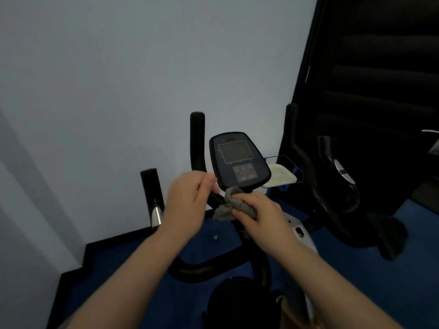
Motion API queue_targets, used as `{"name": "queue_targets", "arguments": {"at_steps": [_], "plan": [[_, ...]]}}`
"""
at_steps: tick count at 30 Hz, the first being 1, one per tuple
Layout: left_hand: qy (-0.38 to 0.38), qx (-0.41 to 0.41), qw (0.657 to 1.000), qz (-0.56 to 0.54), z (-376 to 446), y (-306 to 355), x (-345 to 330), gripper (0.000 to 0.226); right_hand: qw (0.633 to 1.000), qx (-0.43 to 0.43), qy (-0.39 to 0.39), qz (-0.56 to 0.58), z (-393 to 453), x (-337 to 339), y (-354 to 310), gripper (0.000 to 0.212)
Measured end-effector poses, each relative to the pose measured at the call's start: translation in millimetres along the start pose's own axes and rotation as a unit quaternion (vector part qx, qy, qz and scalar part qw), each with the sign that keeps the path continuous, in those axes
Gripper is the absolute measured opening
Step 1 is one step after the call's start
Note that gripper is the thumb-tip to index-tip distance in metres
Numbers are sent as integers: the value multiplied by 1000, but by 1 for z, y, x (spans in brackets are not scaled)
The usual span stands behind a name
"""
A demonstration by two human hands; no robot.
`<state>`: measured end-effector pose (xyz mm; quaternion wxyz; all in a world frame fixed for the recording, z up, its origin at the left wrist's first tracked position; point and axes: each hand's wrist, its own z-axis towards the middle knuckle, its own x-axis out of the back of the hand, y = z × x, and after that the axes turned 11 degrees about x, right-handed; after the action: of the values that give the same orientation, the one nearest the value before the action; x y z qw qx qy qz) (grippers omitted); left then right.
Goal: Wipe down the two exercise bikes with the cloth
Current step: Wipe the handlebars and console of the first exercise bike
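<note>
While both forearms reach forward over the dark saddle (235,302), the right hand (257,214) clutches the bunched grey cloth (229,206), fingers curled round it, just below the near bike's console (238,160). The left hand (190,198) sits beside it with curled fingers at the cloth's upper edge; whether it pinches the fabric I cannot tell. The console lies directly ahead and slightly up from the cloth, its long axis running away and upward, so the right hand is likely nearer for the wipe. The second bike (332,186) stands farther off to the right.
</note>
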<state>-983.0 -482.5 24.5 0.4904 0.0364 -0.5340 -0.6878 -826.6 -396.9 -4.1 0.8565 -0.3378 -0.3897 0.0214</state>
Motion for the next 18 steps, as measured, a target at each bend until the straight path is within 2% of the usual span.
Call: {"name": "queue_targets", "arguments": {"at_steps": [3, 6, 9, 12, 15, 18], "plan": [[-79, 88, 991, -55, -26, 4, -18, 28, 999, 4, -24, -21, -26, 18, 7, 29], [-97, 84, 992, -20, -36, 5, -25, 24, 996, 3, -87, -28, -27, 35, 6, 24], [-102, 104, 989, 0, -41, 11, -28, 26, 999, -24, -36, 2, -19, 32, 0, 17], [-112, 168, 977, -65, -52, 22, -22, 26, 999, -20, 36, 25, -50, 15, -2, 15], [-105, 200, 969, -100, -82, 33, -19, 23, 996, -24, 6, 87, -87, 25, 3, 16], [-86, 180, 979, -49, -108, 33, -26, 22, 989, -48, -21, 137, -77, 37, 10, 16]]}}
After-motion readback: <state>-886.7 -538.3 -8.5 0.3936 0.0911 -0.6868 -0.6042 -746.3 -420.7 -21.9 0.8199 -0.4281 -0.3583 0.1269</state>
